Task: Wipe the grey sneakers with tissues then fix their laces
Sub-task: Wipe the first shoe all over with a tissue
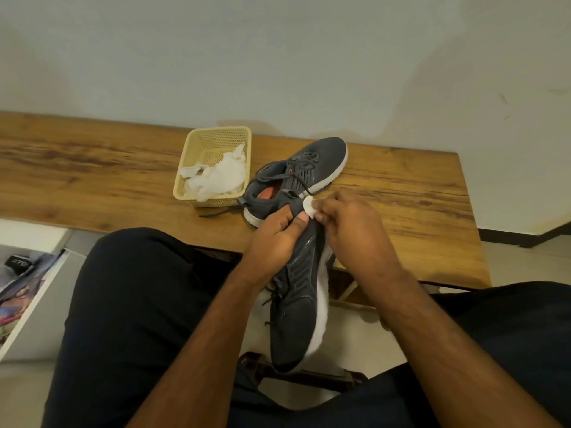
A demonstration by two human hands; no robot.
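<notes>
Pale wall behind, and below it the wooden surface (92, 168) carries a yellow basket (197, 149) of crumpled tissues (222, 177) with one grey sneaker (312, 168) lying just beside it, laces loose. You hold the other sneaker (296, 304) over your lap, toe pointing toward you, heel up by your hands. Your left hand (275, 239) grips it near the heel collar, fingers curled round the upper. Your right hand (349, 223) pinches a small folded tissue wad (310, 206) against the heel end, fingers drawn narrow on it.

Expect the shoe to be light, with a soft mesh upper that gives under pressure and a firmer foam sole. Take hold at the heel or along the sole edge, where it likely won't collapse. The tissue looks thin and will probably tear or pill if you scrub hard on the mesh, so keep it folded thick.
</notes>
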